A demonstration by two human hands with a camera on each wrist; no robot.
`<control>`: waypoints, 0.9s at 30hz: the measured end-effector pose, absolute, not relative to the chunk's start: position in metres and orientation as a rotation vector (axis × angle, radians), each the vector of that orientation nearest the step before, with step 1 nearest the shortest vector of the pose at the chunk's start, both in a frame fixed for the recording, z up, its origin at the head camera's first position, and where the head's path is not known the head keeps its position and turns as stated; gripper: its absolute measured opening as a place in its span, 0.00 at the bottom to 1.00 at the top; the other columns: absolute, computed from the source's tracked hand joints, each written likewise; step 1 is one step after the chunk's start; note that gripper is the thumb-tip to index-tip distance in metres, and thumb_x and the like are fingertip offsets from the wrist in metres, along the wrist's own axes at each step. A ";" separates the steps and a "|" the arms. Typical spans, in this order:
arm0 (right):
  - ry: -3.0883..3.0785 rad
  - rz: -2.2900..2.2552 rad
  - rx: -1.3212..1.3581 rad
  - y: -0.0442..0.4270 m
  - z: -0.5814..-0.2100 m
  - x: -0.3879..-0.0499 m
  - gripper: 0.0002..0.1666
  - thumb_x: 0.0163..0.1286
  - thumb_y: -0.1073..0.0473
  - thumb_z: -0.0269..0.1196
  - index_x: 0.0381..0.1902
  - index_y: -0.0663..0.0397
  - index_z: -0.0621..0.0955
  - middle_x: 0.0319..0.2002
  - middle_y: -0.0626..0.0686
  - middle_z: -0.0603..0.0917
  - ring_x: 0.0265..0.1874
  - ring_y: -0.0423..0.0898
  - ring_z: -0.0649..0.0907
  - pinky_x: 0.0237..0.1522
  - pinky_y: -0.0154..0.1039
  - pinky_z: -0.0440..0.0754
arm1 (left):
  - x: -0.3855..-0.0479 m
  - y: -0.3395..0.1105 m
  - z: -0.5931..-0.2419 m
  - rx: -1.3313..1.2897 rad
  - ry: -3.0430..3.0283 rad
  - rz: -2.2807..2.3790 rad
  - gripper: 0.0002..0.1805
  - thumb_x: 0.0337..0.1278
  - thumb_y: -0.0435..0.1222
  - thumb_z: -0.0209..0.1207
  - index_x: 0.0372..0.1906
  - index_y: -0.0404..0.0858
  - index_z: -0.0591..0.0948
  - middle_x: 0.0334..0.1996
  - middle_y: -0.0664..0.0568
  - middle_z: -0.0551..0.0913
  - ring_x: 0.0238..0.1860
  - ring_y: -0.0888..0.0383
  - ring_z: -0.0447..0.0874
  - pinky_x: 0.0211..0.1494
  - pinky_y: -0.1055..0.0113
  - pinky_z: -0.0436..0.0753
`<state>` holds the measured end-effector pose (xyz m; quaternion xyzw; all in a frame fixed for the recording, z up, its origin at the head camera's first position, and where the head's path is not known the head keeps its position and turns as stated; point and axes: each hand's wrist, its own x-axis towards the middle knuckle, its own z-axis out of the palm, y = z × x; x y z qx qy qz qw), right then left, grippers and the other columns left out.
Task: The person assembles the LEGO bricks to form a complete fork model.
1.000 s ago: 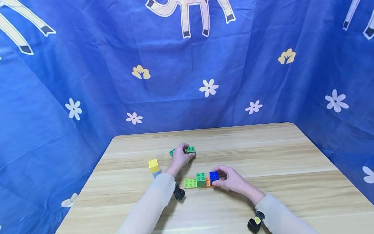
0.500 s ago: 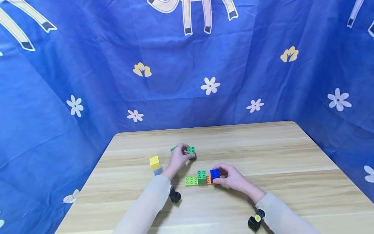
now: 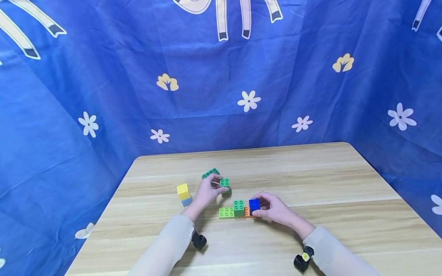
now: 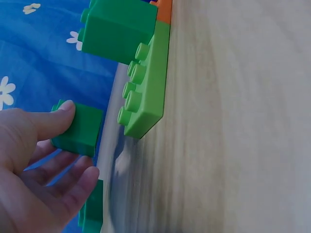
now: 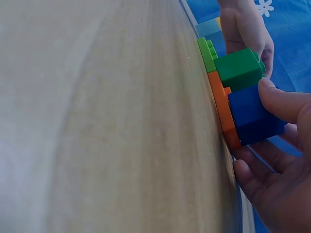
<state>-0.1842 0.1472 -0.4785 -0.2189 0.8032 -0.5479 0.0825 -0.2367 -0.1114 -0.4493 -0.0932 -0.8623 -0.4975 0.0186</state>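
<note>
My left hand [image 3: 206, 193] pinches a green toy brick [image 3: 224, 183] between thumb and fingers, just behind the row of joined bricks. In the left wrist view this brick [image 4: 81, 127] looks slightly off the table. The row has a lime brick [image 3: 226, 212] at its left and an orange brick [image 5: 221, 104] at its right, with another green brick [image 3: 238, 207] standing on it where they meet. My right hand [image 3: 274, 209] grips a blue brick [image 3: 254, 205], which sits on the orange brick's right part. Fingers hide some of the blue brick's right side.
Behind my left hand lies a long dark green brick [image 3: 210, 173], partly covered. To the left, a yellow brick [image 3: 182, 191] stands on a light blue one [image 3: 186, 201]. The wooden table [image 3: 293, 168] ends at a blue patterned cloth [image 3: 207, 96].
My left hand has brought the green brick nearer to the row, uncovering more of the long dark green brick behind. The right hand stays on the blue brick. The head view has shifted slightly.
</note>
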 end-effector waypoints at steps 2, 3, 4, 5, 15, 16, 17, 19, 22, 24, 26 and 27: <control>2.402 -1.637 -0.659 0.148 -0.477 -0.184 0.25 0.54 0.60 0.70 0.49 0.59 0.77 0.37 0.53 0.80 0.37 0.47 0.79 0.40 0.36 0.78 | -0.233 -0.113 -0.448 -0.305 -2.680 -1.555 0.25 0.46 0.35 0.69 0.51 0.34 0.76 0.41 0.47 0.79 0.42 0.49 0.79 0.45 0.59 0.79; 2.404 -1.638 -0.666 0.148 -0.476 -0.184 0.25 0.54 0.59 0.70 0.49 0.59 0.77 0.37 0.53 0.80 0.36 0.48 0.79 0.40 0.36 0.79 | -0.231 -0.114 -0.447 -0.308 -2.683 -1.555 0.25 0.46 0.36 0.69 0.51 0.34 0.76 0.41 0.48 0.79 0.43 0.49 0.79 0.46 0.59 0.79; 2.406 -1.640 -0.674 0.148 -0.476 -0.183 0.24 0.55 0.59 0.70 0.49 0.59 0.77 0.37 0.53 0.80 0.37 0.48 0.79 0.40 0.37 0.79 | -0.229 -0.115 -0.446 -0.311 -2.686 -1.555 0.25 0.46 0.36 0.69 0.51 0.34 0.76 0.41 0.48 0.79 0.43 0.49 0.79 0.46 0.59 0.79; 2.403 -1.646 -0.674 0.148 -0.475 -0.183 0.25 0.54 0.58 0.70 0.49 0.59 0.77 0.37 0.53 0.80 0.37 0.49 0.79 0.40 0.37 0.79 | -0.227 -0.116 -0.446 -0.313 -2.691 -1.549 0.25 0.46 0.36 0.69 0.51 0.35 0.76 0.41 0.48 0.79 0.43 0.49 0.79 0.46 0.59 0.79; 2.398 -1.656 -0.665 0.144 -0.463 -0.176 0.24 0.56 0.63 0.68 0.50 0.63 0.76 0.39 0.56 0.80 0.38 0.50 0.79 0.41 0.38 0.78 | -0.216 -0.125 -0.451 -0.370 -2.669 -1.530 0.24 0.43 0.36 0.70 0.48 0.35 0.77 0.38 0.50 0.80 0.41 0.53 0.79 0.45 0.62 0.80; 2.395 -1.655 -0.662 0.143 -0.459 -0.173 0.23 0.56 0.64 0.68 0.50 0.64 0.76 0.39 0.56 0.80 0.38 0.51 0.79 0.41 0.38 0.78 | -0.214 -0.126 -0.451 -0.372 -2.669 -1.532 0.23 0.43 0.35 0.70 0.48 0.36 0.77 0.38 0.50 0.80 0.40 0.53 0.79 0.45 0.61 0.80; 2.397 -1.649 -0.663 0.143 -0.455 -0.170 0.23 0.56 0.65 0.68 0.49 0.65 0.76 0.39 0.57 0.80 0.38 0.51 0.79 0.41 0.38 0.78 | -0.212 -0.127 -0.452 -0.381 -2.666 -1.537 0.23 0.43 0.35 0.70 0.47 0.36 0.77 0.37 0.50 0.80 0.40 0.53 0.79 0.44 0.61 0.80; 2.404 -1.636 -0.665 0.141 -0.446 -0.165 0.22 0.57 0.66 0.67 0.49 0.66 0.76 0.38 0.58 0.80 0.38 0.52 0.79 0.41 0.38 0.78 | -0.207 -0.128 -0.454 -0.400 -2.661 -1.535 0.22 0.42 0.35 0.71 0.46 0.36 0.78 0.37 0.50 0.80 0.40 0.53 0.79 0.44 0.62 0.80; 2.408 -1.633 -0.670 0.141 -0.447 -0.164 0.21 0.57 0.66 0.66 0.49 0.66 0.76 0.38 0.58 0.81 0.38 0.52 0.79 0.40 0.37 0.78 | -0.202 -0.131 -0.456 -0.418 -2.665 -1.532 0.22 0.41 0.36 0.71 0.45 0.38 0.78 0.36 0.50 0.80 0.39 0.53 0.80 0.44 0.61 0.80; 2.415 -1.632 -0.671 0.141 -0.446 -0.164 0.21 0.57 0.66 0.66 0.49 0.66 0.76 0.38 0.58 0.81 0.38 0.52 0.79 0.40 0.37 0.78 | -0.200 -0.132 -0.457 -0.438 -2.658 -1.531 0.22 0.40 0.36 0.71 0.44 0.38 0.78 0.36 0.50 0.80 0.39 0.53 0.80 0.44 0.61 0.80; 2.417 -1.631 -0.673 0.142 -0.446 -0.165 0.21 0.57 0.66 0.66 0.49 0.66 0.76 0.38 0.58 0.81 0.38 0.52 0.79 0.40 0.37 0.78 | -0.198 -0.133 -0.457 -0.460 -2.649 -1.529 0.22 0.40 0.37 0.71 0.44 0.38 0.78 0.35 0.51 0.80 0.38 0.53 0.79 0.44 0.61 0.80; 2.418 -1.630 -0.674 0.142 -0.446 -0.165 0.21 0.57 0.66 0.66 0.49 0.66 0.76 0.38 0.58 0.81 0.38 0.52 0.79 0.40 0.37 0.78 | -0.197 -0.134 -0.457 -0.472 -2.648 -1.527 0.22 0.40 0.37 0.71 0.44 0.39 0.78 0.35 0.51 0.80 0.38 0.54 0.79 0.44 0.62 0.81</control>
